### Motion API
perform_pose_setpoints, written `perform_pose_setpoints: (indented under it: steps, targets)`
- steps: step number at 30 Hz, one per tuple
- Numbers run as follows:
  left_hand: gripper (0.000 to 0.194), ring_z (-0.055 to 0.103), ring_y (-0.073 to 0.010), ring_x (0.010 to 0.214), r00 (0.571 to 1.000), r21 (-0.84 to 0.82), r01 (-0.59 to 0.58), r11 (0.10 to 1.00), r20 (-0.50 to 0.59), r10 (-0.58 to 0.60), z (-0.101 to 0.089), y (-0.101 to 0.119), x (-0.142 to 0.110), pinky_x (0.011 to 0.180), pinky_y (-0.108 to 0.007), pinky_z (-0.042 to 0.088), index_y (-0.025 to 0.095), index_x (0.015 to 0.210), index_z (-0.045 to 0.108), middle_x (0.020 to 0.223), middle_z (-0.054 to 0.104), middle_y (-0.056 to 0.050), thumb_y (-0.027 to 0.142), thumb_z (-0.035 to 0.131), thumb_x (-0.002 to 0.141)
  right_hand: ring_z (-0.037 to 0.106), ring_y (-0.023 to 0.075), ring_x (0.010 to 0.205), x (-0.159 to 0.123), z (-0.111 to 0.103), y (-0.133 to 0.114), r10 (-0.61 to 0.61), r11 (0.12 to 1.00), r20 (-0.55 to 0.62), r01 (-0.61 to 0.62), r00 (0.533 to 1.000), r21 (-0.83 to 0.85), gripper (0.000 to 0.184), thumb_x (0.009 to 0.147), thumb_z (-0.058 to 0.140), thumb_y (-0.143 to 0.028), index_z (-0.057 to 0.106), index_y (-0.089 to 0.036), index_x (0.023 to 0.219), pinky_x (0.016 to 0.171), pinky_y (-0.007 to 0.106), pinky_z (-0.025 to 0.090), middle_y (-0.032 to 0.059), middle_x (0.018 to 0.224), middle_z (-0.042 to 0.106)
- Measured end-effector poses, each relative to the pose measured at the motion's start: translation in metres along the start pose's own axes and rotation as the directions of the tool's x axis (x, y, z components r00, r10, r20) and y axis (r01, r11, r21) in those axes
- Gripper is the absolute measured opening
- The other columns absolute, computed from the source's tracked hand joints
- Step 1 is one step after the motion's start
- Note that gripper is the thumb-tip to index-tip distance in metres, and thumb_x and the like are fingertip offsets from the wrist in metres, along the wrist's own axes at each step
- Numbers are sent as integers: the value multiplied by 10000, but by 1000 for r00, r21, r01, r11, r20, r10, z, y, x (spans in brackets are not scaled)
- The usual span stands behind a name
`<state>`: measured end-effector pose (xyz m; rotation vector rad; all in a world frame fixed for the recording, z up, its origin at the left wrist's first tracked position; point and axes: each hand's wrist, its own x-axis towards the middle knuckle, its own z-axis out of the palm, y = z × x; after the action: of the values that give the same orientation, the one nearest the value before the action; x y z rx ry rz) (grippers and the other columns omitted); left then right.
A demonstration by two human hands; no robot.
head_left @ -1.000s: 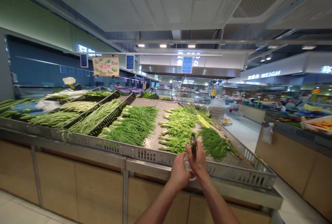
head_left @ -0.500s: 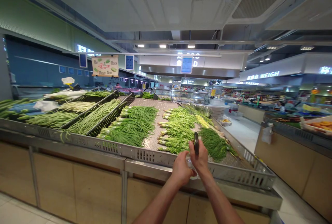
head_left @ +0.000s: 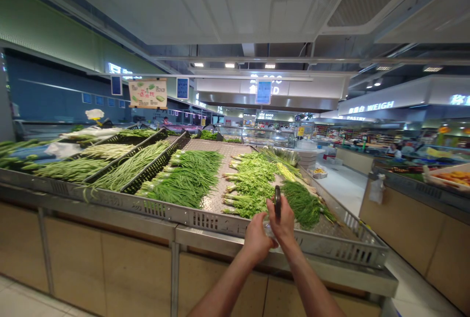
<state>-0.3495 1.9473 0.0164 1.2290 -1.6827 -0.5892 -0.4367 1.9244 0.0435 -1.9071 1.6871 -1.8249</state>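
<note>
Both my hands are together in front of the stall's metal rim. My right hand (head_left: 281, 219) is closed round what looks like a spray bottle (head_left: 278, 203), whose black top sticks up above the fingers. Its clear lower part shows between the hands, mostly covered. My left hand (head_left: 257, 238) is wrapped round that clear part from the left, thumb side up. Just beyond the hands lie leafy green bunches (head_left: 249, 180), with feathery dark green herbs (head_left: 303, 204) to their right. Long-leaved greens resembling chives (head_left: 187, 177) form a row farther left.
The slotted metal rim (head_left: 216, 221) runs along the stall's front. Black perforated dividers (head_left: 157, 162) separate long green beans (head_left: 132, 165) on the left. Another produce stand (head_left: 414, 229) is at the right, across an aisle. A person (head_left: 394, 151) is far back right.
The view has shifted very slightly. Both hands keep the same hold on the spray bottle, and the vegetables lie as before.
</note>
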Motion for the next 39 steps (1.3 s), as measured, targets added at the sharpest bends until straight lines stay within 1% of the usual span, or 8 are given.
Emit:
perform_pose_setpoints:
  steps: [4, 11, 16, 21, 25, 32, 39]
  targets:
    - [657, 469, -199, 961, 1000, 8, -7, 1000, 3, 7, 2, -4, 0, 839, -272, 360, 176, 1013, 475, 1039, 512, -40, 120, 701, 398, 516, 157, 607, 0, 0, -1, 9, 1000, 12, -9, 1000, -12, 406, 707, 381, -515, 522, -158, 841, 556, 247, 366, 50, 724, 578]
    - [678, 468, -203, 956, 1000, 50, -4, 999, 5, 4, 3, -7, 0, 841, -284, 361, 161, 1010, 467, 1032, 511, -47, 142, 714, 380, 482, 156, 529, -2, 0, -1, 39, 996, 5, -39, 999, -84, 380, 711, 352, -527, 496, -176, 704, 495, 242, 331, 32, 612, 550]
    - [665, 467, -206, 967, 1000, 36, -4, 999, 7, 3, 3, -7, -2, 849, -283, 357, 161, 1009, 471, 1042, 508, -50, 146, 712, 390, 506, 157, 575, -3, 0, -1, 16, 998, 27, -14, 1000, -60, 385, 713, 361, -513, 514, -165, 771, 529, 242, 351, 46, 673, 569]
    - [658, 464, -208, 977, 1000, 19, 29, 999, 10, -29, 0, -4, -5, 861, -280, 349, 157, 1011, 469, 1045, 508, -53, 134, 701, 397, 522, 164, 621, -4, 1, -1, -13, 999, 48, 15, 999, -40, 405, 709, 380, -508, 515, -152, 848, 562, 252, 368, 62, 747, 580]
    - [613, 474, -200, 947, 999, 13, 46, 999, 10, -46, -3, -2, -8, 838, -279, 363, 181, 968, 487, 1019, 514, -32, 121, 694, 395, 525, 164, 642, -6, 2, -1, -50, 999, 62, 52, 997, -17, 401, 708, 394, -499, 512, -149, 864, 581, 253, 374, 66, 770, 580]
    - [602, 483, -200, 909, 1000, 15, 31, 999, 1, -31, -5, -6, -14, 815, -282, 372, 177, 970, 493, 984, 523, -30, 107, 674, 401, 526, 171, 640, -12, 6, 0, -42, 999, 79, 41, 996, 14, 383, 705, 407, -492, 505, -154, 858, 577, 255, 375, 61, 737, 578]
    - [622, 482, -195, 918, 999, 10, 34, 999, -6, -34, -6, -8, -15, 823, -263, 369, 162, 976, 493, 996, 518, -37, 104, 683, 386, 534, 165, 663, -12, 8, -1, -58, 998, 77, 57, 995, 18, 363, 706, 413, -476, 500, -160, 861, 594, 245, 374, 60, 772, 582]
